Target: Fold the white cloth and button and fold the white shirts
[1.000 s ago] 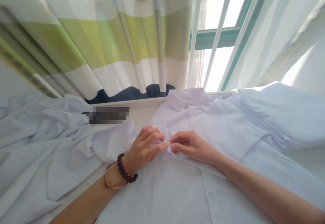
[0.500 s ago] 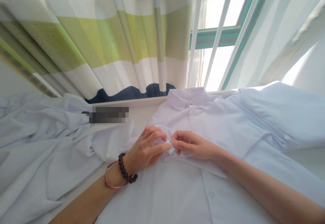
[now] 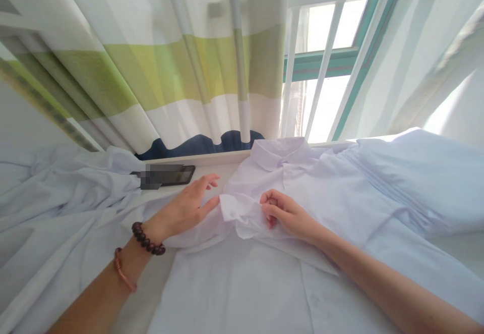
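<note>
A white collared shirt (image 3: 260,278) lies spread out in front of me, one sleeve folded across its front. The sleeve's cuff (image 3: 236,208) stands up in a crumpled fold between my hands. My left hand (image 3: 187,208) is open, thumb and fingers apart, just left of the cuff; its thumb tip is close to the cuff's edge. Dark beads and a copper-coloured bangle circle that wrist. My right hand (image 3: 285,213) is closed, its curled fingertips pinching the cuff's right end. The exact grip is partly hidden by the fingers.
Rumpled white cloth (image 3: 75,213) covers the left side. A dark phone (image 3: 185,174), partly pixelated, lies near the back ledge. Folded white fabric (image 3: 423,172) is at the right. Behind are a white-and-green curtain (image 3: 151,76) and white window bars (image 3: 325,61).
My left hand has let go of the cuff and moved left, its fingers opening. My right hand has stayed nearly in place. The view has tilted up slightly.
</note>
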Tool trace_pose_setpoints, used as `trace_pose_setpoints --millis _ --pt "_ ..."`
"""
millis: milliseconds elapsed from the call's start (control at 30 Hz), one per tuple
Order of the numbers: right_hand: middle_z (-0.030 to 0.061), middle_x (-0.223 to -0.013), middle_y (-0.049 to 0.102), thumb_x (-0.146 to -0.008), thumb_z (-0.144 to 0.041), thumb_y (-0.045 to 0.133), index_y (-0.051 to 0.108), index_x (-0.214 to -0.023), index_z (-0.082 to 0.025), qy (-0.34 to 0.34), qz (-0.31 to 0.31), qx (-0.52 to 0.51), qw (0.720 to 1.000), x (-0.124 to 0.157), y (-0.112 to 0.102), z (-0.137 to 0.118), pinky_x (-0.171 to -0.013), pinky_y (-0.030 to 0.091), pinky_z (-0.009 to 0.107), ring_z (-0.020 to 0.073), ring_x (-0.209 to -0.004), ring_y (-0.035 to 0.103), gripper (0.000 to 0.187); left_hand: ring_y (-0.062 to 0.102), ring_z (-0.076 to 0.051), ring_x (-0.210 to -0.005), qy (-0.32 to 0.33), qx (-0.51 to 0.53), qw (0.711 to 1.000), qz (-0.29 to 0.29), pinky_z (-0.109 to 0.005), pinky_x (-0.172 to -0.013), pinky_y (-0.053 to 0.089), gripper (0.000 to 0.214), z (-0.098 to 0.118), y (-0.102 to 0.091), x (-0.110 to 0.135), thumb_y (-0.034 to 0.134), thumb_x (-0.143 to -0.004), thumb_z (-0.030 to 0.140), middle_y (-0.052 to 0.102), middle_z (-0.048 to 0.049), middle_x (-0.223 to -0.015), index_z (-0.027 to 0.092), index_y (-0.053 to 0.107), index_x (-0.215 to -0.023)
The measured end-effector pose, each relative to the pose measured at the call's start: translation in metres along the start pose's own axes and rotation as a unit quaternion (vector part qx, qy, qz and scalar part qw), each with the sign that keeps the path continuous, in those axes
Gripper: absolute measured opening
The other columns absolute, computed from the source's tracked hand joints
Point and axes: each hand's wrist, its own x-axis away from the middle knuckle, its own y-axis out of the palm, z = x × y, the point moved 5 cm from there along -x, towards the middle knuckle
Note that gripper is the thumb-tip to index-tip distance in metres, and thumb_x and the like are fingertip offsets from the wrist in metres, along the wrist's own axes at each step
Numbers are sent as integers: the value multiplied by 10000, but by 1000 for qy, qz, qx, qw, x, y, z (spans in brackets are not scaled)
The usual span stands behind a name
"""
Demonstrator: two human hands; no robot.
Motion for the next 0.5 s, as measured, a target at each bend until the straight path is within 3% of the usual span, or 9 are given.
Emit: trace_pose_setpoints --millis 100,200,267,367,433,500 --pt "-67 -575 516 -843 -303 487 454 -905 -196 30 58 -39 997 -4 -11 2 -593 412 251 112 -556 509 128 553 -279 -1089 -62 -46 986 -145 -415 -956 414 641 -17 -2 11 600 -793 518 587 -116 -1167 177 431 -1309" --pt "-45 -621 533 -862 -351 475 479 -926 -191 35 61 45 997 -1 -19 -4 -578 421 261 119 -564 508 172 582 -267 -1008 -50 -62 977 -198 -356 -900 424 438 -12 -7 20 562 -824 495 635 -88 -1064 177 588 -1123" --pt "-1 -741 583 -860 -420 508 531 -946 -193 23 9 161 987 5 -17 -12 -609 448 279 137 -636 542 244 608 -234 -889 -48 -47 978 -200 -307 -817 435 344 -6 -17 21 436 -906 458 662 -52 -936 183 628 -983" --pt "63 -982 614 -756 -466 661 564 -1108 -209 -11 -84 315 945 19 -3 -20 -726 488 331 199 -819 594 447 609 -209 -830 -57 -29 983 -172 -261 -754 427 360 -2 -44 15 388 -932 459 669 -21 -892 185 621 -941" --pt "85 -1046 615 -686 -382 742 526 -1217 -205 -35 -110 384 916 27 10 -23 -779 493 363 242 -888 606 599 605 -204 -851 -74 -47 987 -134 -254 -767 423 350 -7 -65 8 401 -929 454 668 -13 -938 183 607 -1008" --pt "82 -990 642 -714 -258 704 546 -1203 -197 -56 -120 423 896 32 25 -23 -770 500 378 258 -871 619 517 601 -203 -848 -99 -88 986 -98 -263 -781 425 351 -16 -82 2 421 -921 434 663 -11 -961 168 587 -1077"
